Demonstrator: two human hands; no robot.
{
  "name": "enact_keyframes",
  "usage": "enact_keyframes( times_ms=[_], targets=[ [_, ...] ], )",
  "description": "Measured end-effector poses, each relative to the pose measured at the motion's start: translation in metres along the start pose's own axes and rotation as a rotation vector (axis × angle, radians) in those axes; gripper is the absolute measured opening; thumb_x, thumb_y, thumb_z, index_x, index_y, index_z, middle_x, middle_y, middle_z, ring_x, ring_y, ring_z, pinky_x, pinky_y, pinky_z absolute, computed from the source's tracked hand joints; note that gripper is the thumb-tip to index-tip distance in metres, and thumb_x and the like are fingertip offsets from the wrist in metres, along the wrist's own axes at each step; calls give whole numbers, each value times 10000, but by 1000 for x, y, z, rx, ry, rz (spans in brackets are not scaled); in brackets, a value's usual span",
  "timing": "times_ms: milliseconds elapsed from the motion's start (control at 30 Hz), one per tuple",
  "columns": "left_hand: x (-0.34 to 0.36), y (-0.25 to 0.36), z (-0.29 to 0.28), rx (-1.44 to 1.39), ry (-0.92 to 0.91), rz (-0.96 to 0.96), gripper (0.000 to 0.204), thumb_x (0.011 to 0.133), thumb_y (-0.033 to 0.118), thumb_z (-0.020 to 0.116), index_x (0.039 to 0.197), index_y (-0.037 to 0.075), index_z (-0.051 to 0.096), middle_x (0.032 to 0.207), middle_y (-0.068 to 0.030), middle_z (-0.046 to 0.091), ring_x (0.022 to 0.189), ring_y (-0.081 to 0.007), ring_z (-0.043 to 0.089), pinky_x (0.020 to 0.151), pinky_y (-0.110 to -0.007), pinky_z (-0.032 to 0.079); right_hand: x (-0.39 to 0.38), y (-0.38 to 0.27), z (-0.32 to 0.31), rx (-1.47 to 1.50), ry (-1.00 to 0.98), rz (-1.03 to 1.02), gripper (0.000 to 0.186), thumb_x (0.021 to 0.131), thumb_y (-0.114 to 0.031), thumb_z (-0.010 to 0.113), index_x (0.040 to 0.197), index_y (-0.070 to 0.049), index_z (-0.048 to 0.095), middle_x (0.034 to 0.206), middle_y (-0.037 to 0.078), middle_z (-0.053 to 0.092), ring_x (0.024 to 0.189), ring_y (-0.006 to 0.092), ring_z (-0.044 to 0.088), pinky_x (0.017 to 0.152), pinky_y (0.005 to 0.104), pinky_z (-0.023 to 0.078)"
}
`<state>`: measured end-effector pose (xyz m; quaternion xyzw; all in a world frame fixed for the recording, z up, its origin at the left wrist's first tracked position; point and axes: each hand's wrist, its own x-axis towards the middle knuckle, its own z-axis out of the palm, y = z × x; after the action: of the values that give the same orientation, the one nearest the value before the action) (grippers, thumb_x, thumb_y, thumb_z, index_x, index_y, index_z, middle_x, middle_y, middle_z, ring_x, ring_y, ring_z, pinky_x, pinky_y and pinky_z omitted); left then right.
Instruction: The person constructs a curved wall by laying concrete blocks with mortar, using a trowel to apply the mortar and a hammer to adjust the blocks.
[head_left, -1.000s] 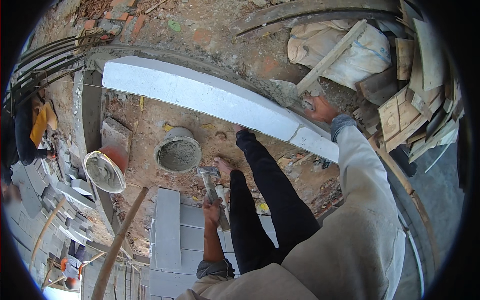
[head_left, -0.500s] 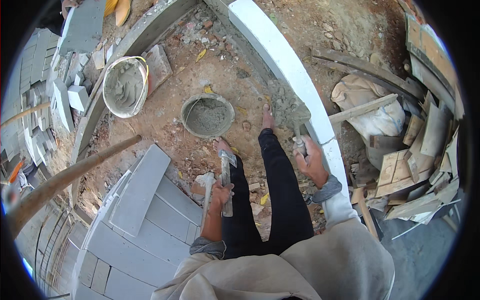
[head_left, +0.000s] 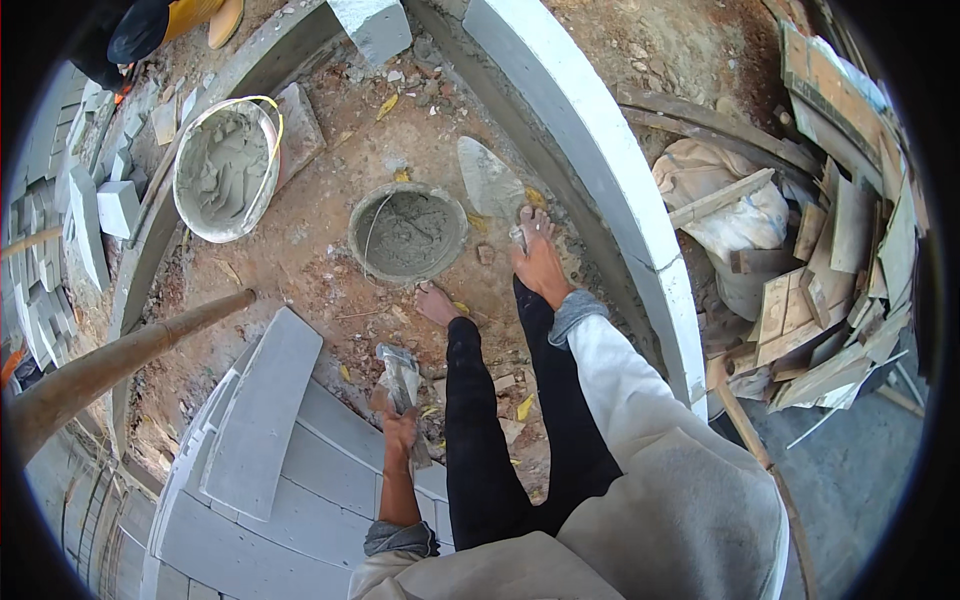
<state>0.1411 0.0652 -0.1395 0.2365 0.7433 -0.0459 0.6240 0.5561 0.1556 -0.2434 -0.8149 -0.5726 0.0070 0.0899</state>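
My right hand [head_left: 545, 265] is closed round the handle of a pointing trowel [head_left: 490, 178]. Its pale, mortar-smeared blade is over the dirt, just right of a small bucket [head_left: 360, 215] with wet grey mortar inside. Lower down, my left hand [head_left: 398, 425] grips a mortar-caked bar [head_left: 403, 375] with clear plastic round its upper end; its exact kind is hard to make out. This hand is beside the stacked grey blocks [head_left: 265, 400]. Right of my right arm curves a low wall of pale blocks [head_left: 600, 170] on a grey mortared base.
A larger mortar bucket [head_left: 185, 190] stands at upper left by a curved grey kerb [head_left: 140, 285]. A wooden pole [head_left: 130, 370] slants in from the left. Scrap boards [head_left: 840, 270] and a sack [head_left: 720, 200] lie beyond the wall. Another person's yellow boot [head_left: 190, 15] shows at the top.
My right hand and trowel have moved left from the wall to beside the small bucket. My left hand has shifted slightly left and down with the bar. A pale block now shows at the top.
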Motion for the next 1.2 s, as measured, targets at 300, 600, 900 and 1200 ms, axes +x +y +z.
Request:
enact_keyframes(
  times_ms=[300, 600, 900, 1200],
  targets=[
    [14, -38, -13, -5, 11, 52, 418, 828, 36, 680, 1239, 4, 614, 1029, -109, 696, 799, -204, 646, 682, -342, 528, 169, -3, 53, 473, -612, 408, 520, 915, -336, 591, 1315, -4, 609, 1187, 335, 659, 1141, 470, 635, 990, 527, 499],
    [39, -61, -8, -79, 36, -35, 366, 834, 17, 683, 1200, 19, 666, 979, -46, 704, 817, -169, 652, 704, -330, 522, 223, -12, 88, 546, -437, 488, 503, 929, -337, 565, 1253, 45, 611, 1109, 331, 682, 1071, 496, 649, 963, 535, 509],
    [42, -44, 0, 7, 11, -56, 462, 823, 71, 682, 1268, -31, 610, 974, -90, 692, 856, -188, 628, 779, -335, 508, 202, -12, 74, 640, -305, 528, 462, 955, -334, 553, 1241, 26, 598, 1061, 340, 683, 1019, 522, 650, 921, 556, 505],
    [46, -40, 0, 39, 42, 25, 357, 816, 96, 730, 1160, 13, 685, 873, -55, 698, 714, -160, 624, 644, -341, 512, 160, 14, 77, 602, -328, 546, 499, 952, -339, 573, 1294, 24, 575, 1083, 336, 681, 1016, 529, 647, 903, 562, 512]
  ],
)
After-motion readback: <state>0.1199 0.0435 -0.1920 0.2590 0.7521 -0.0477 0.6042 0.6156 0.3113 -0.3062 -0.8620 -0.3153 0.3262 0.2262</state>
